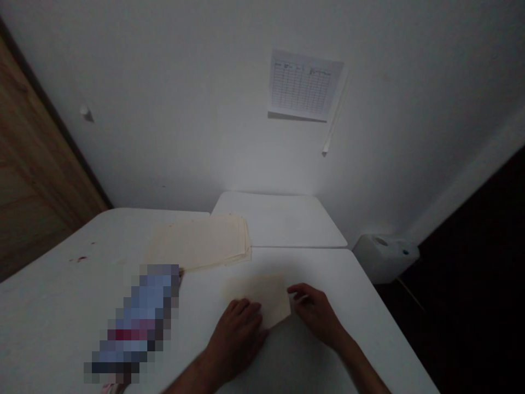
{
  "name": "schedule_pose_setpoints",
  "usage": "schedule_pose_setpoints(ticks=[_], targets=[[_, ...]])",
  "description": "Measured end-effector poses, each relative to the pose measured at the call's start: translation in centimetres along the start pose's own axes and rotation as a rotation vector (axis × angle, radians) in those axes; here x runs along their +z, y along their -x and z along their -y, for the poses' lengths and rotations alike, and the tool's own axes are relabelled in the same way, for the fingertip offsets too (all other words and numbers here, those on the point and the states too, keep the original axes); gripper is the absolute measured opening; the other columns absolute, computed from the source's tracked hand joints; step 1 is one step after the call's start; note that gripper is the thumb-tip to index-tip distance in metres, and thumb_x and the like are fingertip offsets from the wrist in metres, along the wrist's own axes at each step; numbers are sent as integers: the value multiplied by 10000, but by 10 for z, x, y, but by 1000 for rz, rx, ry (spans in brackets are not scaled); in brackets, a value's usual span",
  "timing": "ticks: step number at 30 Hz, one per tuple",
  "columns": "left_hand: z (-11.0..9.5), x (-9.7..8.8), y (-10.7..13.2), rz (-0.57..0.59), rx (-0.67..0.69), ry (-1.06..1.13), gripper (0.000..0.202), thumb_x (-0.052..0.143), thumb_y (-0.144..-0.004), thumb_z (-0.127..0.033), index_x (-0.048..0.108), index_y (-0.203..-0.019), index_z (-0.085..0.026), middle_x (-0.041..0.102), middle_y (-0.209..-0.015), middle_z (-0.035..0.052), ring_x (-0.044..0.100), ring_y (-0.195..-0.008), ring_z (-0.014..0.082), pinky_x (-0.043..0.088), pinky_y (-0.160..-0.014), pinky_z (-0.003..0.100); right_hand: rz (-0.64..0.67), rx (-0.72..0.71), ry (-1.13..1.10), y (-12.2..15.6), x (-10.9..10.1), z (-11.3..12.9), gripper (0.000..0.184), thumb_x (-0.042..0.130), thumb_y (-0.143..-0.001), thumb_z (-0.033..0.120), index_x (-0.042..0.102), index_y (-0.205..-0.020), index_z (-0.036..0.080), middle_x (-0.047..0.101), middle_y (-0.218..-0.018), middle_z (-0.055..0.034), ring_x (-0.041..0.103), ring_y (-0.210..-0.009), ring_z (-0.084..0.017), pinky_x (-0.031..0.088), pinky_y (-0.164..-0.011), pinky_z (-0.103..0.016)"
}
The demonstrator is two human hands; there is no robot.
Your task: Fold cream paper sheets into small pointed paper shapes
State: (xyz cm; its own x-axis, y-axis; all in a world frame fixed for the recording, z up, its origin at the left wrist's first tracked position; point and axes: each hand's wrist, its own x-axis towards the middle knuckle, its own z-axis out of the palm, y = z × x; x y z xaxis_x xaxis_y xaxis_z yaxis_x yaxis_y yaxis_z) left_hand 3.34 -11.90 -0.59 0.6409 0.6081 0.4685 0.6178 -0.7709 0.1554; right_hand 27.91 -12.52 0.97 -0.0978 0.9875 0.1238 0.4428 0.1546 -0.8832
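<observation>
My left hand [240, 331] rests bent-fingered, grip unclear, on the cream rectangular paper-like sheet [274, 306] under it; my right hand [315, 312], fingers parted, is at its edge; I'd press lightly against creasing

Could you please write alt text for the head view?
On a white table, a person's left hand rests on a thin cream sheet, the right hand at its edge. Beyond lie stacked larger cream sheets; a white printed chart hangs on a grey wall.

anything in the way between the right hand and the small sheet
Nothing visible: the right hand is right at the small sheet's right edge. The left hand rests at its near left side, blocking nothing between them.
</observation>
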Motion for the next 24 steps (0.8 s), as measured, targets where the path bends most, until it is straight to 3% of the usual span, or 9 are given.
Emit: schedule_pose_setpoints(ticks=[2, 5, 11, 18, 22, 24], targets=[[0, -1, 0, -10, 6, 6, 94, 522, -889, -188, 615, -884, -194, 654, -1020, 77, 576, -931, 259, 487, -825, 460, 40, -153, 126, 6, -5, 2, 368, 531, -733, 113, 652, -1056, 244, 657, -1067, -63, 595, -1011, -229, 462, -921, -418], [-1, -4, -1, 10, 2, 25, 122, 493, -892, -172, 611, -866, -196, 652, -1020, 80, 577, -918, 251, 491, -814, 456, 86, -245, 206, 8, -7, 5, 344, 583, -766, 133, 657, -1075, 264, 658, -1087, -55, 566, -1059, -235, 435, -955, -428], [0, -15, -5, 26, -21, 112, 114, 522, -883, -208, 636, -881, -210, 659, -1002, 72, 585, -932, 251, 494, -827, 447, 103, -289, 263, -11, 2, 18, 90, 628, -859, 279, 704, -900, 250, 683, -951, -39, 584, -964, -211, 454, -872, -369], [16, -17, -6, 22, -17, 283, 226, 450, -907, -123, 657, -920, -211, 660, -1008, 66, 596, -919, 200, 502, -817, 356, 168, -321, 293, -30, 14, 24, 100, 657, -847, 314, 691, -825, 222, 706, -855, -19, 614, -866, -185, 421, -873, -337], [15, -22, -3, 55, 2, 273, 213, 456, -901, -121, 650, -898, -208, 648, -1002, 62, 587, -928, 198, 504, -820, 338, 148, -267, 359, -38, 23, 18, 123, 647, -850, 314, 686, -825, 200, 694, -813, -30, 612, -789, -175, 437, -781, -300], [13, -24, 0, 16, 45, 222, 206, 459, -898, -122, 645, -892, -209, 649, -947, 57, 587, -899, 193, 506, -794, 323, 150, -258, 373, -40, 28, 14, 117, 641, -854, 300, 686, -823, 196, 690, -807, -31, 609, -781, -171, 437, -758, -285]])
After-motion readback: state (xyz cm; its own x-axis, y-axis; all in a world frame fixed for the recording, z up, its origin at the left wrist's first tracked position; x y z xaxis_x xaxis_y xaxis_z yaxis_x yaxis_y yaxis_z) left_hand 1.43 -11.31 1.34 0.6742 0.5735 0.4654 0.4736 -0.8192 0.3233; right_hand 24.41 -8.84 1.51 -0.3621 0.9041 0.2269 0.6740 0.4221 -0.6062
